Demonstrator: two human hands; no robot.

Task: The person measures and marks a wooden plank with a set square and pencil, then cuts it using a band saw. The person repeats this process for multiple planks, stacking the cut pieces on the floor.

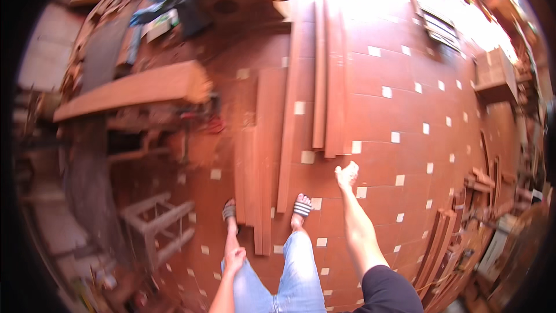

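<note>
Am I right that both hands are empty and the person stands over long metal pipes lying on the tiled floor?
Not quite: the head view shows long wooden planks, not metal pipes, on the tiled floor. Both the left hand and right hand do look empty.

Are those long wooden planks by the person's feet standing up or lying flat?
Lying flat. The long planks rest lengthwise on the tiled floor; both hands are empty.
</note>
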